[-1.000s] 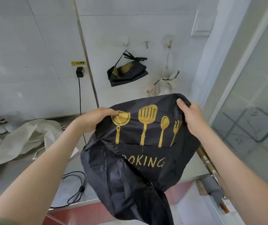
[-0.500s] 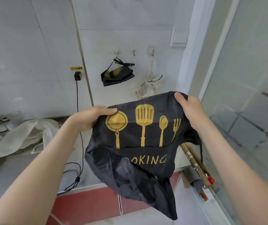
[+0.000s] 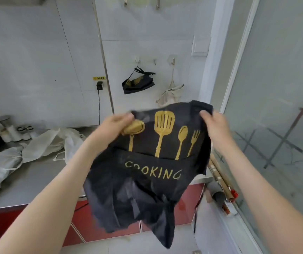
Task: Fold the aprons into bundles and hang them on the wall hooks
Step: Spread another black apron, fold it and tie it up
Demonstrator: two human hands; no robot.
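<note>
1. Hands are working up front: the left hand [image 3: 114,125] is pinching the top left corner of the black apron [image 3: 147,180], its fingers curling round the cloth right over the gold frying-pan print.
2. Over on the other side, the right hand [image 3: 214,125] is gripping the top right corner, thumb lying on the front and fingers tucked behind the fabric.
3. Between them the black apron is hanging in the air, spread wide and facing the camera, showing a gold spatula, spoon and fork above the word COOKING. Its lower part is drooping in loose, crumpled folds in front of the red cabinet fronts [image 3: 92,217].
4. Looking left, the steel counter [image 3: 37,176] is carrying a heap of white aprons [image 3: 44,143], lying rumpled and unfolded, with small jars [image 3: 6,125] standing blurred at the far end.
5. Looking right, a frosted glass door [image 3: 284,107] is filling that side, and rolled tubes [image 3: 218,178] are leaning at its foot.
6. On the back wall, a folded black bundle [image 3: 138,85] is hanging by its strap from the left wall hook [image 3: 137,58]. A cream apron [image 3: 172,92] is dangling, loosely bunched, from the right wall hook [image 3: 173,60], and a middle hook [image 3: 154,61] is sitting between the two.
7. Further left on that wall, a black plug adapter [image 3: 99,86] is sitting under a yellow label [image 3: 99,78], its cable [image 3: 99,107] running straight down towards the counter.
</note>
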